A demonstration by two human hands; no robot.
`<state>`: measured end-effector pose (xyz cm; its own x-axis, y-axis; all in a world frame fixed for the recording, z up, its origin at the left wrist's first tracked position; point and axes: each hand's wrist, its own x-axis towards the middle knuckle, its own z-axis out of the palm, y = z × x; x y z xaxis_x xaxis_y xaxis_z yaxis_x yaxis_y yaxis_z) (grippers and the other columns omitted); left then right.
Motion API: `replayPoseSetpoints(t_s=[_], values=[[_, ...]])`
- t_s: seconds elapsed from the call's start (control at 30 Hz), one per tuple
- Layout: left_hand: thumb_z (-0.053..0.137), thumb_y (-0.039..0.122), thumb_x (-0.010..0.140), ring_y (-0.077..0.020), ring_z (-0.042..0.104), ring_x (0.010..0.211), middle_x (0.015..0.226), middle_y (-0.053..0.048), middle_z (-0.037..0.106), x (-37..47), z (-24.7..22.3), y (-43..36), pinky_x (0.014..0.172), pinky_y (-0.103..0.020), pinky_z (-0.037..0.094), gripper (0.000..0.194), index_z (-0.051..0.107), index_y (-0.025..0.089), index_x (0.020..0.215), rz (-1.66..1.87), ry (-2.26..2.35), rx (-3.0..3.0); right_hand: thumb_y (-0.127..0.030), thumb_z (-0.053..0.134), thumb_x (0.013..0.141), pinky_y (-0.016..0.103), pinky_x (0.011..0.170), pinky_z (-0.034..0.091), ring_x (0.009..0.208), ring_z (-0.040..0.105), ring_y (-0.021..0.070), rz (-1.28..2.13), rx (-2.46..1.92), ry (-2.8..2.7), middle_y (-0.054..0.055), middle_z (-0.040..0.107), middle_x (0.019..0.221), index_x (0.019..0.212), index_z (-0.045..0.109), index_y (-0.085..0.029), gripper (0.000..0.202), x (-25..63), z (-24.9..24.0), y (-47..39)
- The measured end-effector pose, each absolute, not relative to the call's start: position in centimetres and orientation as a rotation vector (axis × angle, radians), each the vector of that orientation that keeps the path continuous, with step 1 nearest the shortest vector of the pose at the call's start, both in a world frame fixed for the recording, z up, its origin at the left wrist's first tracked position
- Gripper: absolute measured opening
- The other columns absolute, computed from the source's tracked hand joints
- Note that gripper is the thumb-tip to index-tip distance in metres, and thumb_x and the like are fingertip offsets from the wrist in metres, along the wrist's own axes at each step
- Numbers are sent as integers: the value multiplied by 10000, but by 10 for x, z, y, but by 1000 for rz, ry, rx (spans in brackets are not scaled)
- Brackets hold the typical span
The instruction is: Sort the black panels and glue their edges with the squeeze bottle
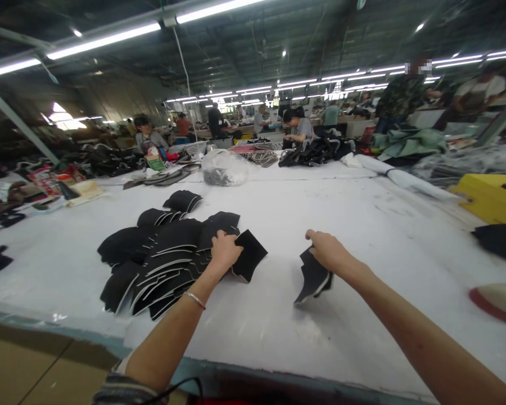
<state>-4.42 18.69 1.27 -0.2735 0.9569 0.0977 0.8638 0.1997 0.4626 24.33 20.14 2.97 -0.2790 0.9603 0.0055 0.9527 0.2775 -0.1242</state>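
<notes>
Black cut fabric pieces (172, 242) with pale edges lie fanned out in overlapping rows on the white table (274, 337). At the right side of this spread, my left hand (226, 250) is closed on a black fabric piece (251, 254) with angular corners. Farther right, my right hand (326, 250) pinches more black fabric pieces (315, 275) by their upper edge. These hang just above the tabletop, with a second layer showing behind the first. Both hands' fingertips are partly hidden by the fabric.
A clear plastic bag (223, 167) and a heap of black pieces (316, 149) lie at the table's far side. On the right are a yellow box (493, 197) and a blurred red-and-white object (497, 301). Several people work in the background.
</notes>
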Motion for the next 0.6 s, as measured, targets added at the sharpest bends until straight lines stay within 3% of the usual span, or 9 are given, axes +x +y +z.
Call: replayPoseSetpoints(t_s=[0.1, 0.2, 0.3, 0.37, 0.47, 0.6], values=[[674, 180, 700, -311, 566, 1035, 1202, -146, 457, -33, 10, 177, 902, -412, 447, 242, 690, 173, 941, 738, 2246, 1779, 1, 467, 802, 296, 693, 409, 925, 620, 268, 169, -1872, -2398, 172, 635, 1044, 1163, 551, -113, 387, 220, 31, 214], [692, 105, 674, -204, 591, 943, 1175, -107, 495, -20, 14, 168, 886, -327, 460, 520, 588, 199, 1175, 983, 2118, 1750, -7, 489, 800, 291, 671, 415, 893, 626, 268, 198, -1827, -2374, 165, 645, 1008, 1133, 563, -126, 361, 199, 33, 222], [722, 106, 656, -187, 599, 861, 1117, -107, 595, -12, 14, 157, 835, -325, 472, 698, 473, 164, 1305, 1247, 1958, 1586, -11, 491, 810, 296, 715, 421, 921, 618, 262, 196, -1693, -2361, 147, 639, 1031, 1139, 553, -150, 363, 190, 31, 217], [707, 115, 667, -209, 615, 876, 1050, -101, 659, -10, 11, 149, 843, -338, 462, 581, 556, 148, 1227, 1262, 1892, 1558, -27, 482, 837, 303, 756, 421, 946, 610, 255, 198, -1594, -2346, 139, 628, 1062, 1138, 549, -160, 336, 192, 26, 209], [669, 127, 686, -237, 635, 898, 917, -72, 711, -15, 6, 134, 843, -336, 454, 268, 705, 157, 950, 1177, 1798, 1633, -82, 493, 881, 298, 807, 417, 974, 601, 236, 222, -1485, -2299, 118, 620, 1093, 1150, 542, -174, 289, 202, 11, 197], [622, 228, 757, -217, 644, 879, 884, -25, 722, -31, 10, 114, 807, -293, 468, 196, 736, 186, 910, 1175, 1561, 1711, -128, 532, 892, 289, 837, 415, 991, 594, 219, 262, -1442, -2187, 102, 618, 1098, 1150, 540, -173, 263, 217, -11, 190]])
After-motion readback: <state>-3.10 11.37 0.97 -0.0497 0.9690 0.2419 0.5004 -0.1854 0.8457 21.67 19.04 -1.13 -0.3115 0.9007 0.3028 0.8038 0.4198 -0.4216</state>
